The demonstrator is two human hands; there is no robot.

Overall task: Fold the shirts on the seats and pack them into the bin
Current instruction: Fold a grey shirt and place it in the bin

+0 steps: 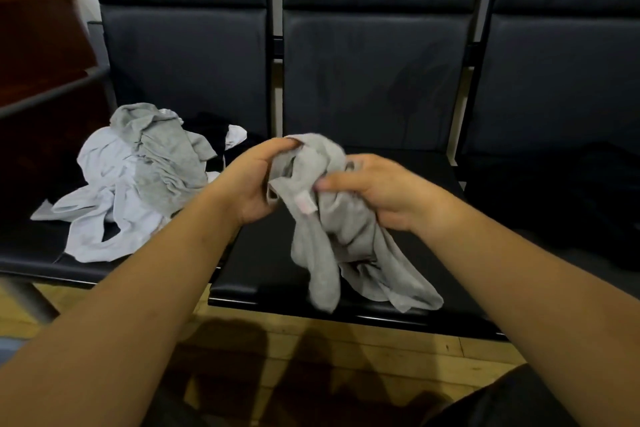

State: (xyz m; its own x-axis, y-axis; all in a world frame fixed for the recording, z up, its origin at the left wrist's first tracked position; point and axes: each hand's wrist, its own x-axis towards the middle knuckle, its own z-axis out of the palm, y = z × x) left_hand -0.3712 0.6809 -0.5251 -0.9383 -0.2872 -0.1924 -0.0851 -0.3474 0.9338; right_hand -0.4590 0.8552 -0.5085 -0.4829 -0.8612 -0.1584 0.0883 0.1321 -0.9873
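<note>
Curled fingers point(332, 184) of left hand point(252, 184) and right hand point(384, 191) clutch grey shirt point(349, 236) between them.

Both bare forearms reach forward from the lower corners and converge at the middle of the view. The left hand point(254, 184) is turned palm inward, its fingers point(280, 146) curled over the top of a crumpled grey cotton shirt point(346, 239). The right hand point(379, 191) faces it from the other side, back of the hand up, its thumb laid across the cloth and the other fingers wrapped into it. The hands sit close together, wrists roughly level.
</note>
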